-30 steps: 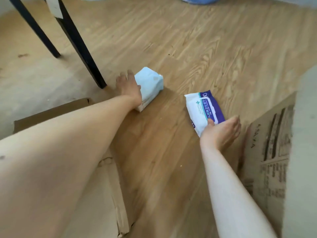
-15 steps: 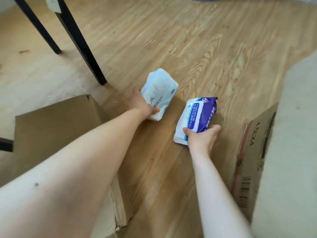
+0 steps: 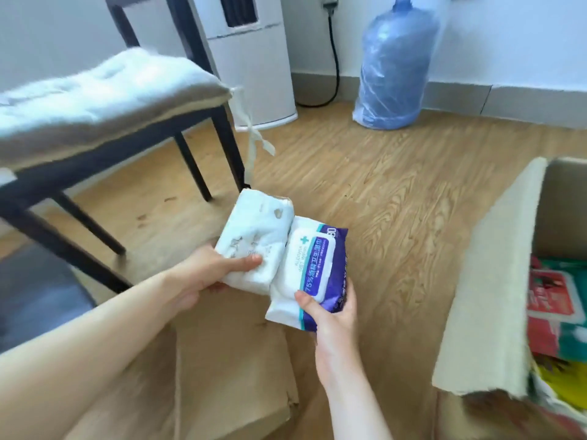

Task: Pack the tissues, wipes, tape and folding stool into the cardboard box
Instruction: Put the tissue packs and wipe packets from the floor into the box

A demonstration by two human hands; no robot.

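Both packs lifted off floor (image 3: pixel 397 198) since earlier frame. Left hand (image 3: pixel 209 274) clamps soft white tissues (image 3: pixel 254 233); right hand (image 3: pixel 333 315) clamps glossy purple-white wipes (image 3: pixel 313 268). Packs touching, midair, left of open box (image 3: pixel 495 265).

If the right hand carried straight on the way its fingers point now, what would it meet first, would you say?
The right hand, gripping the purple-and-white wet wipes pack, points up and away across bare wooden floor. The path looks free until probably the plastic-wrapped blue water jug, though depth is unclear.
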